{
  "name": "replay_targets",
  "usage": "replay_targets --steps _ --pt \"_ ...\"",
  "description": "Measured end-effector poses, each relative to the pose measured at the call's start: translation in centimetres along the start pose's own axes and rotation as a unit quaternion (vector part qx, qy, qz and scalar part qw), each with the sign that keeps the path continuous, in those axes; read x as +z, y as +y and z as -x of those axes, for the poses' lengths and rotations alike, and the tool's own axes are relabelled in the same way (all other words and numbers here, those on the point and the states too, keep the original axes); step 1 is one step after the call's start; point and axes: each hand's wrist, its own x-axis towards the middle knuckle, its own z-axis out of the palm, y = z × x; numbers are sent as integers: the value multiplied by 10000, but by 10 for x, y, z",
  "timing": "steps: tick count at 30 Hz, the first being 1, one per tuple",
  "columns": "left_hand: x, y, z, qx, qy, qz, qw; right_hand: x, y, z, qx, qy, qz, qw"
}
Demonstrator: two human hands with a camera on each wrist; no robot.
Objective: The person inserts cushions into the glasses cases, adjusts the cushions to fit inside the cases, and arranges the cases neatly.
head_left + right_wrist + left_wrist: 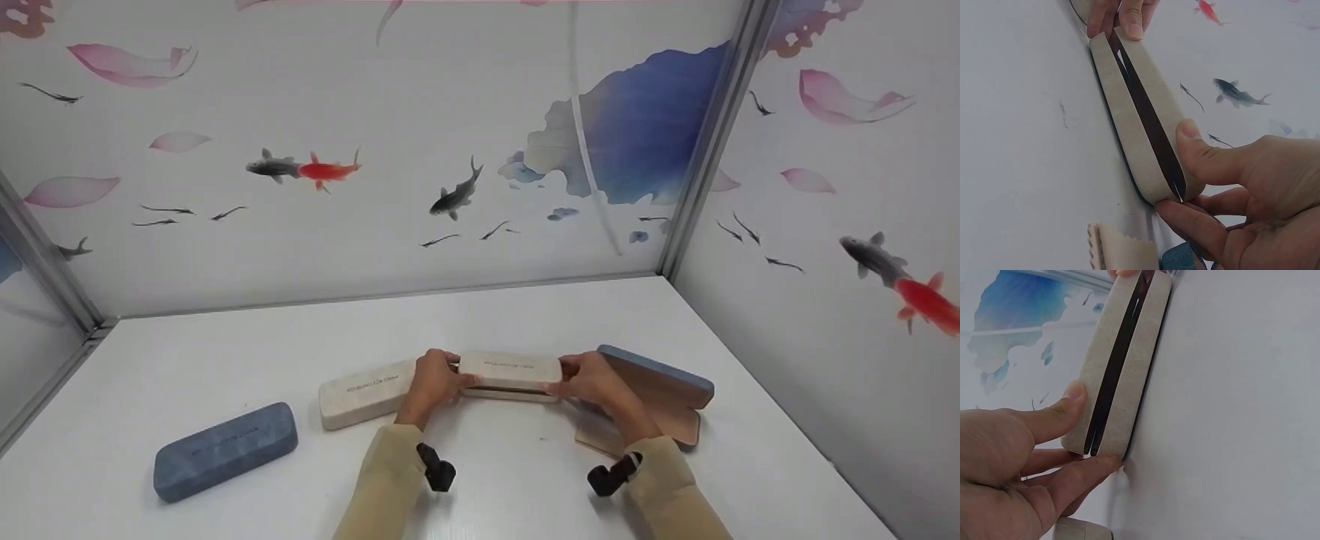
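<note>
A cream glasses case (pixel 511 369) with small print on its lid lies between my two hands, its lid slightly ajar. My left hand (pixel 435 384) grips its left end, thumb (pixel 1067 408) on the lid and fingers below at the lower half. At the other end my right hand (pixel 600 384) holds it the same way, the thumb (pixel 1199 152) pressing the lid's edge. A dark gap (pixel 1114 371) runs along the front between lid and base. Another cream glasses case (pixel 360 396), closed, lies just left of my left hand, partly behind it.
A closed blue glasses case (pixel 225 451) lies at the front left of the white table (pixel 247 345). Beside my right hand an open blue glasses case (pixel 664 375) shows its tan lining, with a zigzag-edged beige cloth (pixel 1123 247) by it. Printed panels (pixel 390 97) enclose the table.
</note>
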Motion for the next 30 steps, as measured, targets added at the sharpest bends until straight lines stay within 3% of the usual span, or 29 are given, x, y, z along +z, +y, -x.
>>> replay_targets --steps 12,30 --pt "3 -2 -2 109 91 -61 9999 1 1 1 -195 48 247 9995" --pt "5 -1 -1 171 16 -97 9998 3 -1 2 66 150 153 9997"
